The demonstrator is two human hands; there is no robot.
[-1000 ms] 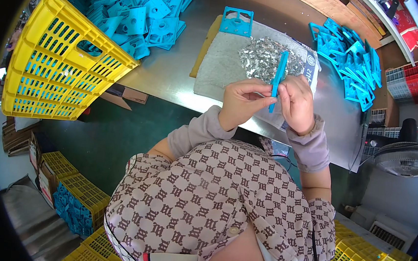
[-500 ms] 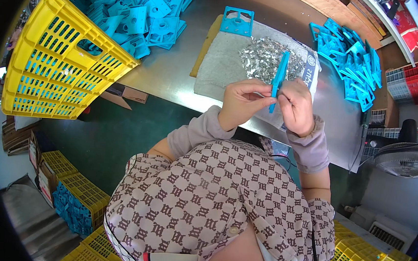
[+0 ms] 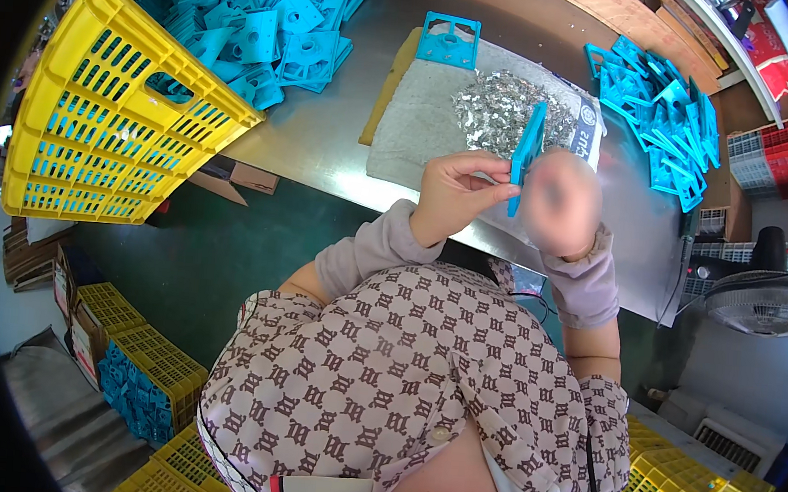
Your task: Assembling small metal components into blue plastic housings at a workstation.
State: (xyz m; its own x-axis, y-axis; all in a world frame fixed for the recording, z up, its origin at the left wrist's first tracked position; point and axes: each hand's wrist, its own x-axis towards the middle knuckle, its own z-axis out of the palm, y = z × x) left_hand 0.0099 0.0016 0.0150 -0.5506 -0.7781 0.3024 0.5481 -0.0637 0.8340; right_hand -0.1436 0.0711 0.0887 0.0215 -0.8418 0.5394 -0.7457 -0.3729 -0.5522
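Pinched between the thumb and fingers of my left hand (image 3: 456, 194) is a blue plastic plate (image 3: 530, 144), held upright and seen nearly edge-on. On its right side is my right hand (image 3: 560, 205), close to the plate; the hand is blurred, so its fingers and anything in them cannot be made out. Beyond the plate, a heap of small silvery metal pieces (image 3: 490, 107) lies on a pale cloth (image 3: 399, 154). Another blue plate (image 3: 447, 50) with a frame-like opening and a round centre lies flat at the cloth's far left corner.
A tilted yellow crate (image 3: 111, 136) stands at the left, blue plates (image 3: 285, 39) heaped beside and inside it. More blue plates (image 3: 668, 120) are piled at the metal table's (image 3: 630, 251) right. A fan (image 3: 764, 303) stands beyond the right edge. Yellow crates (image 3: 154, 357) sit lower left.
The held plate has turned slightly, showing a little more of its face. My right hand has shifted slightly and is now blurred. My left hand keeps its grip.
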